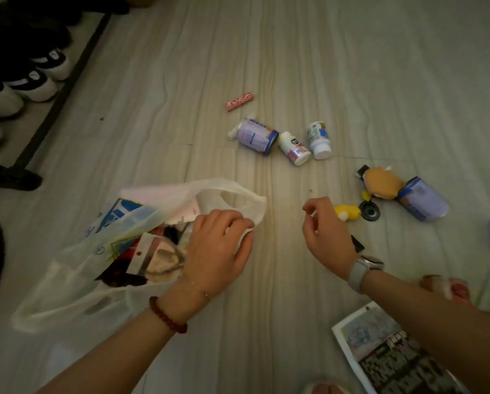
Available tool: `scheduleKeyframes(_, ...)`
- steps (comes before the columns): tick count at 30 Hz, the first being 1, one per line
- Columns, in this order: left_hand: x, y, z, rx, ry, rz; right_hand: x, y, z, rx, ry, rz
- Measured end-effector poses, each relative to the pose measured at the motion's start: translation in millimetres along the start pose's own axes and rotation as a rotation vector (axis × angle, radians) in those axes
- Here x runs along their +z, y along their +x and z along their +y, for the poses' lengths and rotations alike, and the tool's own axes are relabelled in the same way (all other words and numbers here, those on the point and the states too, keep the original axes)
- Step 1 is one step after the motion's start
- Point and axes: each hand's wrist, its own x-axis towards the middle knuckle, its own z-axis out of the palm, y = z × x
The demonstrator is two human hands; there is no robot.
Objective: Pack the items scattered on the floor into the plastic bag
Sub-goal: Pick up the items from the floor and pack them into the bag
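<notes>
Bag held open, next item pending

Left hand (218, 245) pinches the plastic bag (76, 282) rim; right hand (327, 231) (loosely curled, empty) should reach the yellow toy (347, 212).

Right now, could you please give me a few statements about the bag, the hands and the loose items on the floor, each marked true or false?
1. The left hand grips the plastic bag at its rim. True.
2. The right hand holds a purple can. False: it holds nothing visible; both purple cans lie on the floor.
3. The bag is empty. False: packets already show inside it.
4. The pink patterned tube lies beyond the white bottles. True.
5. A watch sits on the right wrist. True.
</notes>
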Motion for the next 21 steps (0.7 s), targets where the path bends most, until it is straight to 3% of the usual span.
scheduleKeyframes(5,69,63,38,0.087,-0.026,-0.274,-27,-20,80,0.734,-0.069,-0.083)
scheduleKeyframes(7,100,84,55,0.066,-0.037,-0.438,-30,-28,98,0.912,0.026,-0.129)
scheduleKeyframes(10,152,101,77,-0.058,-0.118,-0.73,-28,-36,105,0.973,0.095,-0.166)
scheduleKeyframes(13,187,100,95,-0.003,-0.057,-0.875,-24,-43,111,0.946,0.09,-0.19)
scheduleKeyframes(17,203,98,100,-0.048,-0.011,-0.756,-36,-52,116,0.934,0.147,-0.112)
scheduleKeyframes(21,173,94,95,-0.107,-0.21,-0.604,-53,-46,114,0.867,0.232,0.034)
